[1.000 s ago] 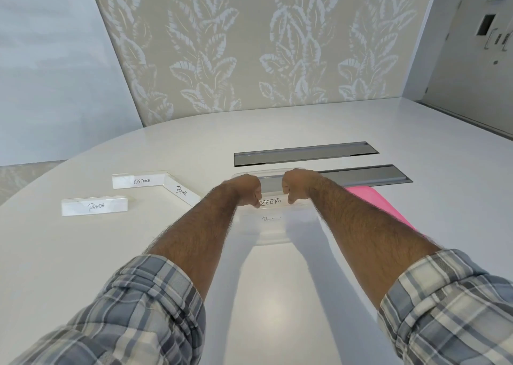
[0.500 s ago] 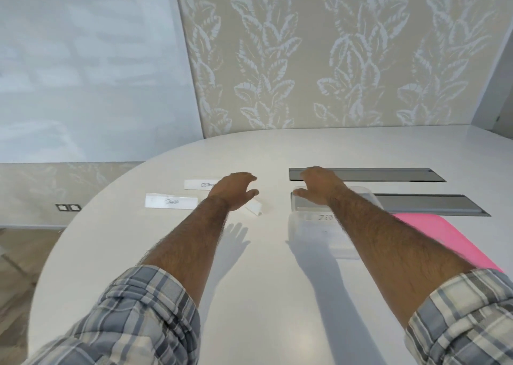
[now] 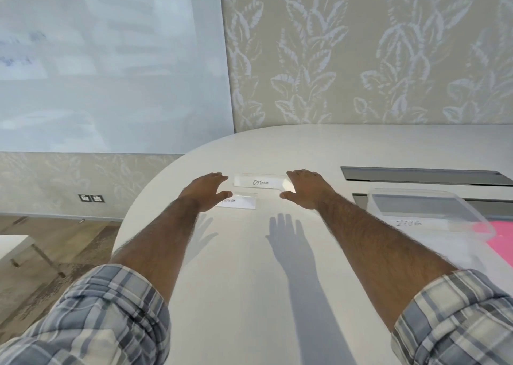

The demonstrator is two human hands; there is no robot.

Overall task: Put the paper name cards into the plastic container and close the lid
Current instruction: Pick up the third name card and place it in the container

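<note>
A white name card marked OSTRICH (image 3: 259,182) stands on the white table (image 3: 249,267) between my two hands. My left hand (image 3: 206,192) hovers at its left end with fingers spread, over the left part of a second card marked PANDA (image 3: 241,201). My right hand (image 3: 304,189) is spread at the OSTRICH card's right end, covering most of a third card (image 3: 286,188). Neither hand grips anything. The clear plastic container (image 3: 433,225) sits open to the right with a card marked ZEBRA (image 3: 409,223) inside. A pink lid (image 3: 497,242) lies beyond it.
Two dark cable slots (image 3: 424,175) are set into the table behind the container. The table's curved left edge (image 3: 122,225) drops to a wooden floor. A patterned wall and a whiteboard stand behind.
Both hands left the container, where they held the ZEBRA card, and moved left to the cards on the table. The view swung left with them.
</note>
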